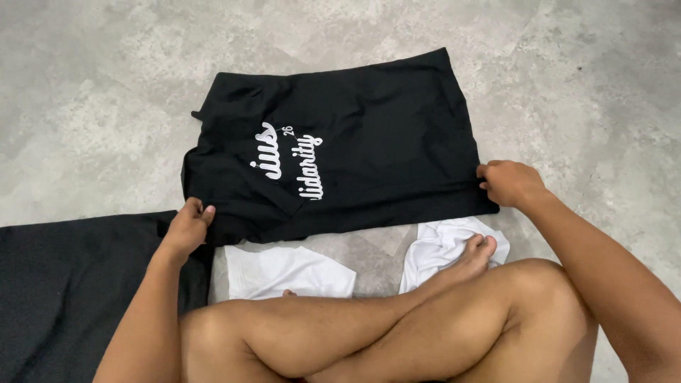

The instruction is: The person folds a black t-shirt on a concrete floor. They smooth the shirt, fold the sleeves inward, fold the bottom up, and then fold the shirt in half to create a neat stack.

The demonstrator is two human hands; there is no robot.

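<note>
Head view: left hand (188,225) pinches the near shoulder edge of a black shirt (369,135), fingers closed on cloth. Right hand (508,182) grips its hem corner the same way. The shirt lies partly folded on a concrete floor (603,78), beyond crossed legs (397,330) and white cloth (287,272). Uneven pulling could skew the fold or bunch the fabric.

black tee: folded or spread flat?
Partly folded. The black T-shirt shows no sleeves sticking out; its sides look turned in, making a rough rectangle. Left hand and right hand grip its near edge.
</note>
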